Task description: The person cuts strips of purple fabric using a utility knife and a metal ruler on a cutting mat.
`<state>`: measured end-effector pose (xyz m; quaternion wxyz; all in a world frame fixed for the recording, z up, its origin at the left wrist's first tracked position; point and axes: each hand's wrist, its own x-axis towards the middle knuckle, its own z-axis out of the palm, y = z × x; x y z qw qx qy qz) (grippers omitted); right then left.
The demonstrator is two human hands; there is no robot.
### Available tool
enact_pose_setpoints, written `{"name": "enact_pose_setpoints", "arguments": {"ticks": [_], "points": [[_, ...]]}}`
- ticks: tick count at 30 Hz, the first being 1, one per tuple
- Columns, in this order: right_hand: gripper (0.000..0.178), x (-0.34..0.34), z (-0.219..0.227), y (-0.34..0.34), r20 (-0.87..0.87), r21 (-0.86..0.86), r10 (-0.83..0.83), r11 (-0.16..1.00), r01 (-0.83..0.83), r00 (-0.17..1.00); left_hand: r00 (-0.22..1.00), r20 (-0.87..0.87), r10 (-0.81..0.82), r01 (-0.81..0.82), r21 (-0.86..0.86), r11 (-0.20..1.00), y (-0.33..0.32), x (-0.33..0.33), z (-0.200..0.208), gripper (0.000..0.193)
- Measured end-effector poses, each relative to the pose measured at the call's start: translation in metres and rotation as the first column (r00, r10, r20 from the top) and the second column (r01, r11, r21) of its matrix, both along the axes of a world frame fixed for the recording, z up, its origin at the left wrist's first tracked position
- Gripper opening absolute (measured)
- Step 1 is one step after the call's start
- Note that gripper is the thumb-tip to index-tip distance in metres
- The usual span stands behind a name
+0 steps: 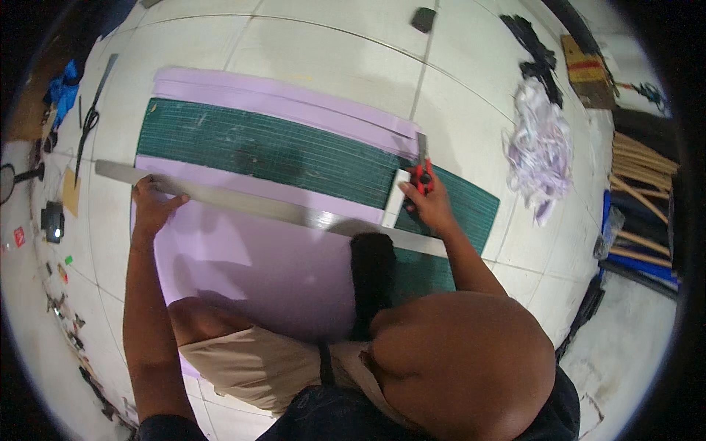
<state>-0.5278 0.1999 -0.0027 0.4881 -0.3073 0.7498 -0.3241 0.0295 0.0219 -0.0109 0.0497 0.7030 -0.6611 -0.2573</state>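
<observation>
My left hand (153, 209) lies spread on the left end of a long metal ruler (279, 211), thumb apart from the fingers. Beneath the ruler is a large lilac sheet (257, 268), with a narrow band showing along its far side. My right hand (432, 204) is closed round a red and black cutter knife (423, 175), its grey blade end pointing away from me. Under that thumb sits a short white bar (396, 198), crossing near the ruler; whether it is gripped too is unclear. A green cutting mat (257, 143) lies under everything.
Cut lilac strips (294, 101) lie along the mat's far edge. Black scissors (90, 121) rest on the tiled floor at left. A heap of pale scraps (540, 147) and black scraps (531, 48) lies at right, near a cardboard box (588, 71). My bent knee (471, 353) is close to the mat.
</observation>
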Motion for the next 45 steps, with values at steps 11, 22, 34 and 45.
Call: {"name": "enact_pose_setpoints", "arguments": {"ticks": [11,22,34,45], "points": [[0.049,0.072,0.056,-0.107,-0.054,-0.019,0.359,0.932,-0.361,0.932,0.979,0.084,0.188,-0.186,-0.032,0.982,0.018,-0.032,0.023,0.113],[0.040,0.348,0.023,-0.286,0.234,-0.295,0.440,0.882,-0.368,0.867,0.953,-0.114,0.282,-0.294,-0.106,0.950,0.025,-0.033,0.023,0.115],[0.043,0.403,-0.007,-0.301,0.103,-0.312,0.470,0.852,-0.420,0.877,0.964,-0.078,0.253,-0.262,-0.143,0.954,0.023,-0.033,0.023,0.120],[0.042,0.403,-0.012,-0.302,0.080,-0.325,0.480,0.841,-0.432,0.874,0.960,-0.091,0.265,-0.276,-0.136,0.952,0.024,-0.029,0.024,0.121]]}}
